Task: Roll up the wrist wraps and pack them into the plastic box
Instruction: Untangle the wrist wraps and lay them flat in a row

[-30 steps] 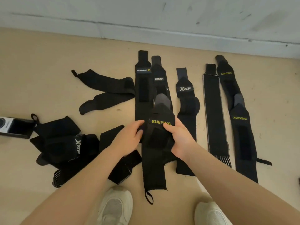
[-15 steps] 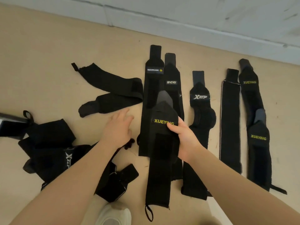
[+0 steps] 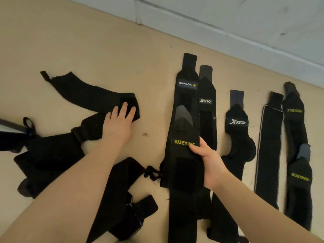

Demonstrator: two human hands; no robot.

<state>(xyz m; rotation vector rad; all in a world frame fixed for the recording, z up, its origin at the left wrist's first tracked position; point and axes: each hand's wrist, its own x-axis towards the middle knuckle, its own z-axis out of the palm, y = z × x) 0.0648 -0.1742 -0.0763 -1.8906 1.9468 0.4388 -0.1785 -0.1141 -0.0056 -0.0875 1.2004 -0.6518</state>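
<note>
Fingers of the left hand [image 3: 119, 125] lie straight and slightly spread, pressing flat on the folded end of a plain black wrap [image 3: 91, 95] at about ten o'clock from the frame's centre. The right hand [image 3: 208, 162] pinches the near XUEYING wrap [image 3: 182, 165] by its right edge, thumb on top beside the yellow lettering, the other fingers hidden beneath the cloth. That wrap runs from twelve to six o'clock and overlaps the lower part of the MANUKLEAR wrap [image 3: 186, 79].

At its three o'clock side lie, in order, the MCYO wrap [image 3: 206, 106], the XTEP wrap [image 3: 236, 123], a grey-edged strap [image 3: 270, 146] and two more XUEYING-labelled pieces [image 3: 296, 137], one overlapping the other, all flat on the tan floor [image 3: 87, 41] and unrolled. A loose heap of black wraps [image 3: 49, 155] sits at eight o'clock under the left forearm, and another crumpled strap [image 3: 129, 207] lies at six o'clock between the two arms. At the nine o'clock edge a dark, box-like object with a pale face [image 3: 8, 130] shows only partly; I cannot tell whether it is the plastic box. A pale wall [image 3: 245, 18] runs across twelve to two o'clock.
</note>
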